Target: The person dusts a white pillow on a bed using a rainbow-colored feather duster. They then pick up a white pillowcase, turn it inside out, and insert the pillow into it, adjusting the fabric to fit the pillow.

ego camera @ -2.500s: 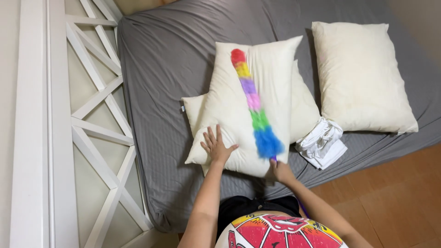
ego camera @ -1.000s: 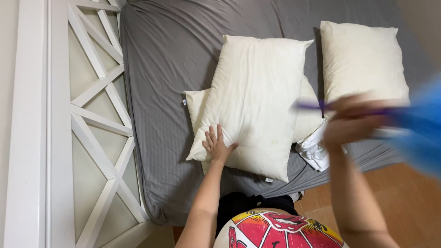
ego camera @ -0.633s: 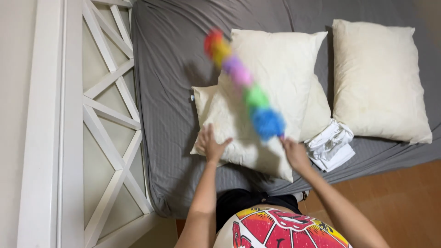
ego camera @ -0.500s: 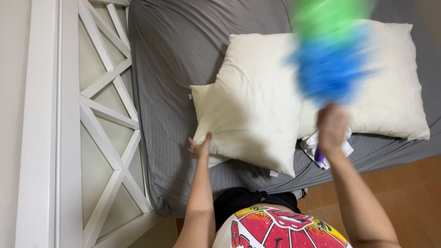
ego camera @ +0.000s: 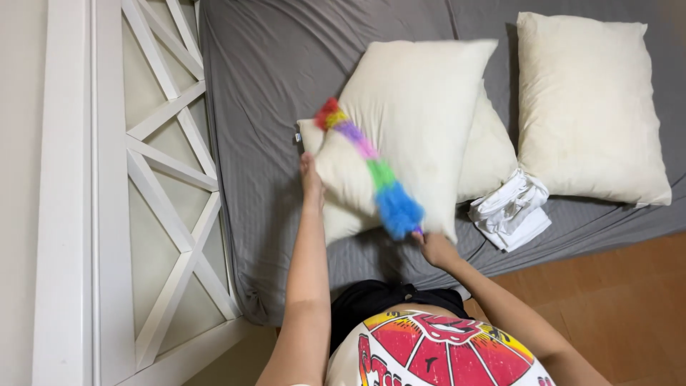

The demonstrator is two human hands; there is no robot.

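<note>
I am standing in a bedroom at home. Below me lies a bed (ego camera: 286, 86) covered with a grey fitted sheet, and cream pillows (ego camera: 589, 107) without cases rest on it. A folded white cloth (ego camera: 511, 211) sits near the bed's edge. A white wooden headboard (ego camera: 153, 186) with crossed slats runs along one side, and the floor (ego camera: 622, 293) is warm brown wood.

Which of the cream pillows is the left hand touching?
The big cream pillow propped on top of the pile: the left hand presses its left edge. The far-right cream pillow lies apart, untouched.
</note>
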